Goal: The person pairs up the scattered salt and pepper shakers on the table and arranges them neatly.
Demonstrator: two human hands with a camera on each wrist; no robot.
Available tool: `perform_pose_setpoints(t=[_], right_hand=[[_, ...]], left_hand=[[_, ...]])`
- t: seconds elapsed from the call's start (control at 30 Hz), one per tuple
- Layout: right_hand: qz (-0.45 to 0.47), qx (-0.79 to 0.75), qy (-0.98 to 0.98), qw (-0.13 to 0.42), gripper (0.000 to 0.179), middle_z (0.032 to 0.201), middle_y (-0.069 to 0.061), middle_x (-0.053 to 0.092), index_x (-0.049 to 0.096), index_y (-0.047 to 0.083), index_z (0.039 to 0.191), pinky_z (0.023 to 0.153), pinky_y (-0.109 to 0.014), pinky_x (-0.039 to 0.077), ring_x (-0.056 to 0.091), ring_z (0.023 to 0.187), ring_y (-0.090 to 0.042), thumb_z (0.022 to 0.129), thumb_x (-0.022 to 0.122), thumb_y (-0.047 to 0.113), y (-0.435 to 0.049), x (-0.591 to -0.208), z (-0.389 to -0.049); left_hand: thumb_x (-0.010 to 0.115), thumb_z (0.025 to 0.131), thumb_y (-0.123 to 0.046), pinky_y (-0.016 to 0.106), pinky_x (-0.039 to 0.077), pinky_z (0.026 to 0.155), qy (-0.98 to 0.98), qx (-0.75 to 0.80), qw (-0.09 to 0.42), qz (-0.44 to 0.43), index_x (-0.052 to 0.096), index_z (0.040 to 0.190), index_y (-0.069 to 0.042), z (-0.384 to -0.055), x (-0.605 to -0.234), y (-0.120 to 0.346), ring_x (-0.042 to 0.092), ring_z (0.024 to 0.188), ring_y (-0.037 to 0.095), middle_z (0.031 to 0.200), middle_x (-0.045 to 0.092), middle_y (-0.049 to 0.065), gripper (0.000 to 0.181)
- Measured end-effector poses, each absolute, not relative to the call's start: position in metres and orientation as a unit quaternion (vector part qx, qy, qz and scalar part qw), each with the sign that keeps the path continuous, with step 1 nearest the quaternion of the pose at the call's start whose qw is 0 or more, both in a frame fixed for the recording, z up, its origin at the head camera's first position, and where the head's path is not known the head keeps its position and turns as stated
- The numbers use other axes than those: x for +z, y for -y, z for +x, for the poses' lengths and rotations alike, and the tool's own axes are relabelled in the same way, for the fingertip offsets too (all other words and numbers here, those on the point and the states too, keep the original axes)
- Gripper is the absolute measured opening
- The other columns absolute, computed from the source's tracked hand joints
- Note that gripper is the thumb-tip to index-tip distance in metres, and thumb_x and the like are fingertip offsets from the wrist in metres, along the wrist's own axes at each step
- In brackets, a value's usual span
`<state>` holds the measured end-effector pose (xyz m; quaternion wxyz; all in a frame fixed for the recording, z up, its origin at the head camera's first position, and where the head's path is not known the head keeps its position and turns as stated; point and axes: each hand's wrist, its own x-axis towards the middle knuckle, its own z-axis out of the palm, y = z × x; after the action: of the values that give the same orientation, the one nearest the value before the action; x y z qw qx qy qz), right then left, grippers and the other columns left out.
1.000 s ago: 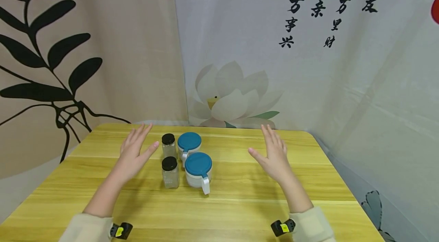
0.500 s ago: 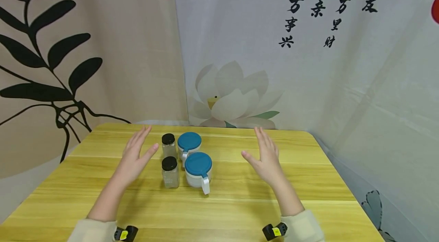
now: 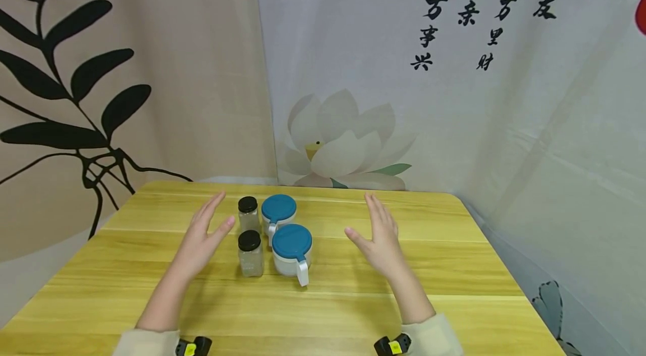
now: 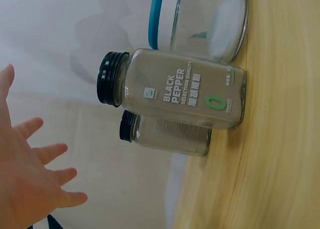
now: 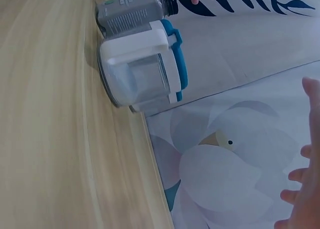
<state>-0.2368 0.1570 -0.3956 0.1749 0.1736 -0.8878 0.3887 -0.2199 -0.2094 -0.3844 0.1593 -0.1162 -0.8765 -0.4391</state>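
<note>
Two glass pepper jars with black lids stand on the table, the front jar [image 3: 250,258] labelled black pepper in the left wrist view and the rear jar [image 3: 248,216] behind it. Right beside them are two clear canisters with blue lids and white handles, a front canister [image 3: 292,249] and a rear canister [image 3: 278,209]. The front canister holds something white at its bottom. My left hand [image 3: 198,241] hovers left of the jars, fingers spread, touching nothing. On the other side, my right hand [image 3: 379,239] is held over the table with straight fingers, apart from the canisters.
The wooden table [image 3: 333,317] ends at a fabric backdrop [image 3: 202,64] printed with leaves, a lotus and writing. A small black device with a yellow mark sits at each wrist, a left device [image 3: 194,346] and a right device [image 3: 392,346].
Both hands have moved inward and slightly toward me, the right one farther, so it is nearer the canisters. The jars and canisters have stayed put.
</note>
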Motion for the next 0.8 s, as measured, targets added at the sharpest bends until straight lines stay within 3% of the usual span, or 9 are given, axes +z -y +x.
perform_pose_setpoints(t=[0.8], right_hand=[[0.158,0.447,0.868,0.145,0.088,0.158,-0.004,0.015,0.018,0.020,0.154,0.106,-0.065,0.006,0.013,0.142,-0.034,0.087,0.065,0.051,-0.125,-0.412,-0.235]], left_hand=[[0.051,0.099,-0.039,0.074,0.014,0.098,0.847,-0.508,0.130,-0.088,0.022,0.153,-0.025,-0.219,-0.405,0.202,0.014,0.139,0.044,0.157,0.017,0.010,0.063]])
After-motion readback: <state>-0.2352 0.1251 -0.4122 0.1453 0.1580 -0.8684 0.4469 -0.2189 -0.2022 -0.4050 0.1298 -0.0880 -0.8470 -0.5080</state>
